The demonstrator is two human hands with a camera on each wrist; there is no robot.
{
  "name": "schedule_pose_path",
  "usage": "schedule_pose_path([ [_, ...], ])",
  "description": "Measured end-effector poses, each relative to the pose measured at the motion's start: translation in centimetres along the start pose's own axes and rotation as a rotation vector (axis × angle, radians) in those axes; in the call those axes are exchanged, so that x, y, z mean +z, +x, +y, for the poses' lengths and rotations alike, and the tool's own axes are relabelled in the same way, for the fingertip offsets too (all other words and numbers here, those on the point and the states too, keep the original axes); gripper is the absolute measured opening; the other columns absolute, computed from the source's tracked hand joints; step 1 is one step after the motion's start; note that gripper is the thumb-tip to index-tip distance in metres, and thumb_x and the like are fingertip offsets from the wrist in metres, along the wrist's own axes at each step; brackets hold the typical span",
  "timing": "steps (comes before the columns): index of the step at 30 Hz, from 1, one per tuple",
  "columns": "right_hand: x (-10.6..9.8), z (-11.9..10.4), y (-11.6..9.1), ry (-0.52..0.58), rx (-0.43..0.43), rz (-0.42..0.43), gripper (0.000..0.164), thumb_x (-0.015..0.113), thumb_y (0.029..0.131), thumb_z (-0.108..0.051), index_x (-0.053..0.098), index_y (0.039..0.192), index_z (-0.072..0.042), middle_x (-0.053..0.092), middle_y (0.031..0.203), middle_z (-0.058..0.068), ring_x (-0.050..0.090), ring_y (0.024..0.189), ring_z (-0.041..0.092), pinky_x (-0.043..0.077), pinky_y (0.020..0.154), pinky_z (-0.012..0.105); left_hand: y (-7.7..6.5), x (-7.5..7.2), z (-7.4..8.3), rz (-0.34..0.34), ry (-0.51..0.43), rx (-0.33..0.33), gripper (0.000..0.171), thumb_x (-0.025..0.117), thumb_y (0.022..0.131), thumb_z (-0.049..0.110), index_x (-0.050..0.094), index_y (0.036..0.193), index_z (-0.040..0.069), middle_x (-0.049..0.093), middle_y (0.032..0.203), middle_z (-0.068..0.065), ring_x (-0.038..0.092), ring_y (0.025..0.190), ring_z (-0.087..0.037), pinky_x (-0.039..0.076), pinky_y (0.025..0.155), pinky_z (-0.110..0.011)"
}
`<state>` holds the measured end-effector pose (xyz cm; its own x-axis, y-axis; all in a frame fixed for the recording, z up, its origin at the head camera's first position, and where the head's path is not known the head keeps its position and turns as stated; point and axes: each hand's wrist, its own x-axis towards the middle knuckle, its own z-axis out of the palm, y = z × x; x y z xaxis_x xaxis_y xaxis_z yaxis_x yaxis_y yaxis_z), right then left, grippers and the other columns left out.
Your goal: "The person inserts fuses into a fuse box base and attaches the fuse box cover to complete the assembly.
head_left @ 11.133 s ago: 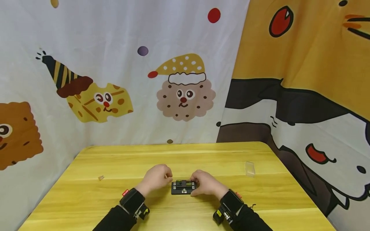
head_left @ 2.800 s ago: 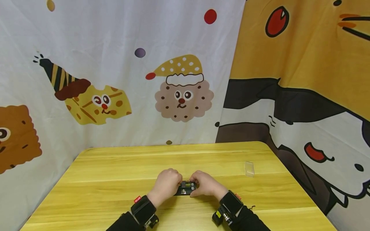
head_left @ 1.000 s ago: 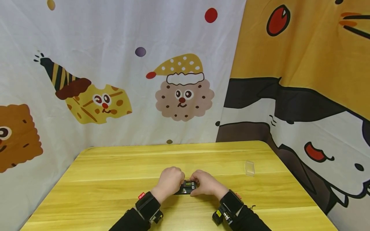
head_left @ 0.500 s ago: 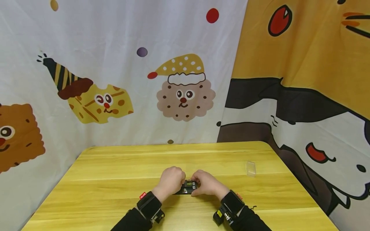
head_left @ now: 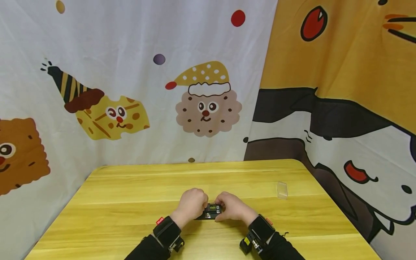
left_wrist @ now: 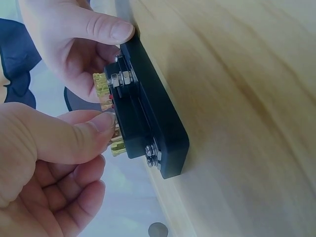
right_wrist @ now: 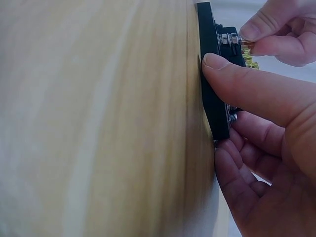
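A black rectangular block (head_left: 211,216) with metal screws and brass-coloured parts lies near the table's middle. My right hand (head_left: 233,206) holds the block's right end, its thumb (right_wrist: 217,61) on the black base (right_wrist: 210,32) and the other fingers at the far side and end. At the block's left part, my left hand (head_left: 191,204) pinches a small copper-coloured piece (right_wrist: 247,44) between thumb and forefinger. In the left wrist view the brass-coloured parts (left_wrist: 101,88) stand beside those fingertips, which hide most of the piece. Left-hand fingers also cover the block's left end in the head view.
A clear, shallow plastic box or lid (head_left: 282,190) lies on the yellow wood-grain table (head_left: 146,180), to the right and beyond my hands. Behind the table hangs a curtain printed with cartoon figures (head_left: 208,112).
Since the oldest frame, the small copper-coloured thing on the table's left has gone from there, and my left hand has moved right onto the block. Over the last second little has changed.
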<state>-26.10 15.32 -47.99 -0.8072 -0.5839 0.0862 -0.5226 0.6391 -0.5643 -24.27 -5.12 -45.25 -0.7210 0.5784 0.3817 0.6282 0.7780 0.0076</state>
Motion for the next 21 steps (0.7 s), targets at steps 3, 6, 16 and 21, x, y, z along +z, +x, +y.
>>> schedule_pose_path([
  [3,0.03,0.06,0.01,-0.001,-0.002,0.003,0.043,0.092,0.067,-0.021,0.065,0.099,-0.010,0.054,0.094,-0.003,0.053,0.082,0.013,0.048,0.077,0.031,-0.01,0.03,0.02,-0.003,-0.001,0.002,0.025,0.083,0.071,0.004,0.065,0.061,0.019,0.056,0.063,0.009,0.055,0.060,-0.009,0.046,0.055,-0.025],
  [6,0.08,0.11,0.05,0.000,-0.002,0.004,0.044,0.092,0.067,-0.021,0.065,0.099,-0.010,0.054,0.094,-0.003,0.053,0.082,0.013,0.048,0.077,0.031,-0.02,0.05,0.05,-0.008,-0.003,0.004,0.025,0.082,0.071,0.003,0.065,0.061,0.018,0.056,0.063,0.008,0.054,0.060,-0.009,0.046,0.055,-0.025],
  [16,0.06,0.05,0.05,0.003,-0.007,0.004,0.043,0.092,0.067,-0.021,0.065,0.099,-0.010,0.055,0.095,-0.003,0.054,0.083,0.013,0.048,0.078,0.031,-0.02,0.03,0.10,-0.013,-0.006,-0.005,0.025,0.082,0.071,0.003,0.065,0.061,0.018,0.056,0.063,0.009,0.053,0.059,-0.008,0.045,0.054,-0.025],
  [21,0.03,-0.01,0.01,-0.001,-0.004,0.005,0.043,0.093,0.067,-0.020,0.065,0.099,-0.010,0.055,0.095,-0.003,0.054,0.083,0.013,0.048,0.078,0.031,-0.06,0.10,0.11,-0.004,-0.002,0.006,0.023,0.082,0.071,0.003,0.067,0.062,0.018,0.057,0.064,0.008,0.055,0.060,-0.009,0.046,0.055,-0.025],
])
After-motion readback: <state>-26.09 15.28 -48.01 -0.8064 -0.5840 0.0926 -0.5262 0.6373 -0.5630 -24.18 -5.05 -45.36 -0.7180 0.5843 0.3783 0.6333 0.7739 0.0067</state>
